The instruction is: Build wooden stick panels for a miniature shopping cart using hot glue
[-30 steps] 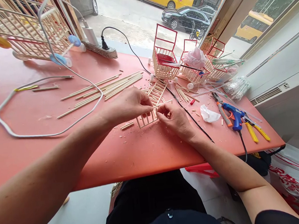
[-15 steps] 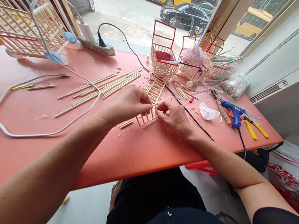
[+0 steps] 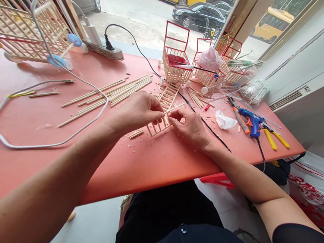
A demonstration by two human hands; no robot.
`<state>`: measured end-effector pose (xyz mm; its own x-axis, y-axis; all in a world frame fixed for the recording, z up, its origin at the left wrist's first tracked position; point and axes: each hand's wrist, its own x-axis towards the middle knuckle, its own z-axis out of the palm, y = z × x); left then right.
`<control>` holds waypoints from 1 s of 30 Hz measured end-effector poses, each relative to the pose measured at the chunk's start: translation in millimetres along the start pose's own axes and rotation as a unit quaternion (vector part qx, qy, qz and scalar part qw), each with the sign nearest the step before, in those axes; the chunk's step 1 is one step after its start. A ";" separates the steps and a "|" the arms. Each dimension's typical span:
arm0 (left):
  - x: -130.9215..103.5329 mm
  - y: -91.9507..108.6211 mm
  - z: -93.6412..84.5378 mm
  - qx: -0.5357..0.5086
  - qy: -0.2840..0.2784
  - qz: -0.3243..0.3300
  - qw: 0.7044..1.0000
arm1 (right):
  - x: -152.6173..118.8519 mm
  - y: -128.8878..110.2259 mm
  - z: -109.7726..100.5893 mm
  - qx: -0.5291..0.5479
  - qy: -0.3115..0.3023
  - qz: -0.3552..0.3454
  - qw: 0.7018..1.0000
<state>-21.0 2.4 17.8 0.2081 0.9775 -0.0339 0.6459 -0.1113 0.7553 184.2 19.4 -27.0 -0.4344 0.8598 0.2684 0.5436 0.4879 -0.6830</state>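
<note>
Slightly shifted lattice [image 3: 160,131], seemingly between fingers [image 3: 158,116]

Near tabletop [image 3: 143,168] leaves passage; stick carts [image 3: 173,72] block the far side.

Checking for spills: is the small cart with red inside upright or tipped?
The small cart is upright: white wheels below, red handle uppermost.

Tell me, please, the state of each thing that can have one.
Left hand, pinching the stick frame
Right hand, fingertips at stick frame
Stick frame, held
Long wooden sticks, loose
Hot glue gun, lying down
Yellow-handled pliers, handles spread
Black plug, plugged in
White cable, one end free
White tissue, crumpled
</note>
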 end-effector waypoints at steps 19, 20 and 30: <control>5.3 -8.2 -15.9 -0.191 -0.014 -0.040 0.981 | 9.0 20.7 -40.4 0.181 0.182 0.010 0.967; 5.5 -9.4 -16.5 -0.204 -0.008 -0.042 0.978 | 9.3 21.1 -41.4 0.190 0.181 0.019 0.965; 7.4 -20.8 -19.8 -0.262 0.010 -0.034 0.964 | 10.8 24.3 -31.9 0.303 0.047 0.196 0.931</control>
<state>-47.4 15.5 14.8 0.1599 0.9833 -0.0865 0.1963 0.0542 0.9790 215.6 45.2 -19.1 -0.2082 0.9772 -0.0429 0.1294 -0.0159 -0.9915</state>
